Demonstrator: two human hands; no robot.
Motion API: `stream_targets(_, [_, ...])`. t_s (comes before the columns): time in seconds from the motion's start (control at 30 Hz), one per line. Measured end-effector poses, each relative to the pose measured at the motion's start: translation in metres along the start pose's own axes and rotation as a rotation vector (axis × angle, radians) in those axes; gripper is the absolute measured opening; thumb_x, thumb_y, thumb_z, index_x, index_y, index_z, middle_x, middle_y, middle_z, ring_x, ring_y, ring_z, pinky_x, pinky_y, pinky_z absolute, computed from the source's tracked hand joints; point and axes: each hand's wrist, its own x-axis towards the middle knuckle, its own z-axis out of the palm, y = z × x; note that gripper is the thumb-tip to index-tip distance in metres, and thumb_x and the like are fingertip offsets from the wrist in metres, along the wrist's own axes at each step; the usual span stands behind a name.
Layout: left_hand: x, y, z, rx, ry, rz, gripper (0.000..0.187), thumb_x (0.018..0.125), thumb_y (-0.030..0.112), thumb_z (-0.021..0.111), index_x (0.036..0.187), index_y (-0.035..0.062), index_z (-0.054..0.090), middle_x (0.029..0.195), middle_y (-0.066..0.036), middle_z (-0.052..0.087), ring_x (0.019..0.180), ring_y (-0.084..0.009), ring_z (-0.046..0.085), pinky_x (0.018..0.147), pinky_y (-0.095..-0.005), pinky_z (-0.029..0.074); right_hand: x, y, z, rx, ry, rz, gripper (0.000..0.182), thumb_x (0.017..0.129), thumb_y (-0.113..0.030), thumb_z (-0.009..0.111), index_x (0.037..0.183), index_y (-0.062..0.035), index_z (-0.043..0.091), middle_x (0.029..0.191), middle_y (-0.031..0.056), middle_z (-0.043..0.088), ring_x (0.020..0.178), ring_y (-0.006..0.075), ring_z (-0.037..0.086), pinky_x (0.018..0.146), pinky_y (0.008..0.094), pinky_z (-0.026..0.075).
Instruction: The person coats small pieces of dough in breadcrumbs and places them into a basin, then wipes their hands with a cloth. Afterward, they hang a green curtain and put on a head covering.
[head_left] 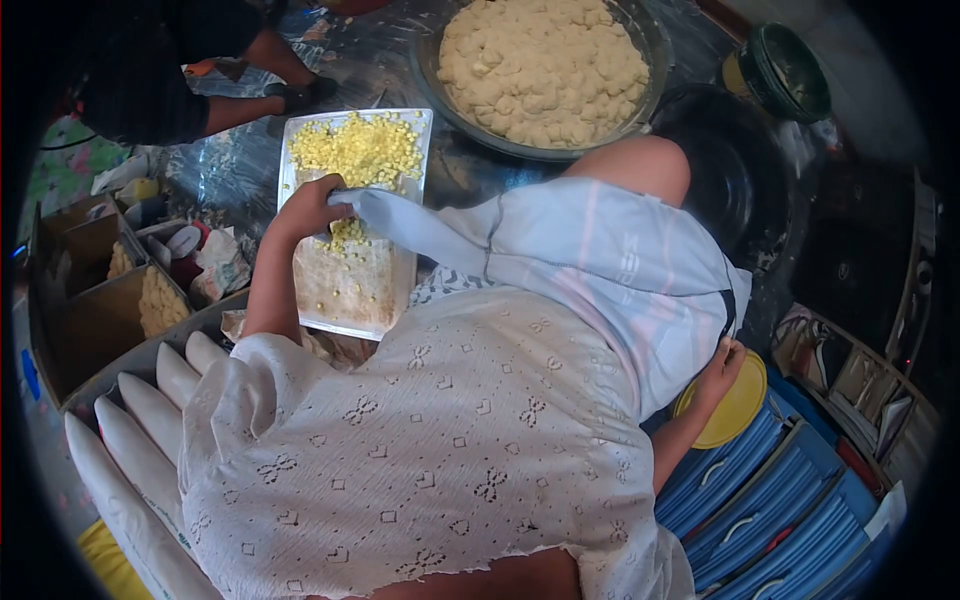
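Note:
A light blue cloth (600, 250) with faint pinkish lines and a dark edge strip lies spread over my lap. My left hand (310, 207) is closed on one gathered end of it, above a white tray (350, 290). Yellow diced pieces (358, 148) are heaped at the tray's far end, with some scattered lower down. At the cloth's opposite end, my right hand (718, 370) has its fingers curled at the dark-edged corner, beside a round yellow lid (738, 405). Part of its grip is hidden.
A big basin (425, 75) of pale dough lumps (545, 70) stands ahead. Another person's dark-clothed leg (240, 112) is at the upper left. Compartmented boxes (100, 320) and long white packs (150, 460) lie left; blue stacked items (770, 510) and a green bucket (785, 75) are right.

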Motion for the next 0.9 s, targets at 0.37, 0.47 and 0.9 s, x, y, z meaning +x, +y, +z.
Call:
stream_targets(0.37, [0.024, -0.042, -0.006, -0.291, 0.058, 0.094, 0.030, 0.079, 0.024, 0.048, 0.087, -0.0009, 0.062, 0.080, -0.012, 0.060, 0.072, -0.0215, 0.054, 0.069, -0.0312, 0.043, -0.004, -0.001, 0.004, 0.020, 0.049, 0.016, 0.027, 0.092, -0.024, 0.052, 0.092, 0.0020, 0.050, 0.087, 0.0079, 0.050, 0.083, 0.0178, 0.045, 0.081, 0.0285, 0.038])
stream_targets(0.47, [0.021, -0.037, -0.010, -0.422, -0.015, 0.169, 0.018, 0.075, 0.017, 0.051, 0.080, 0.0005, 0.057, 0.073, -0.007, 0.054, 0.067, -0.0165, 0.048, 0.064, -0.0296, 0.041, -0.005, -0.005, 0.005, 0.020, 0.050, 0.002, 0.027, 0.092, -0.025, 0.052, 0.092, 0.0019, 0.049, 0.087, 0.0076, 0.050, 0.083, 0.0178, 0.045, 0.082, 0.0287, 0.038])
stream_targets(0.9, [0.006, -0.025, -0.018, 0.103, 0.229, 0.385, 0.034, 0.056, -0.011, 0.056, 0.087, 0.0029, 0.053, 0.092, -0.008, 0.050, 0.089, -0.0239, 0.052, 0.076, -0.0290, 0.043, -0.007, -0.006, 0.006, 0.039, 0.060, 0.018, 0.027, 0.092, -0.026, 0.053, 0.089, 0.0008, 0.049, 0.085, 0.0060, 0.048, 0.083, 0.0168, 0.044, 0.082, 0.0280, 0.037])
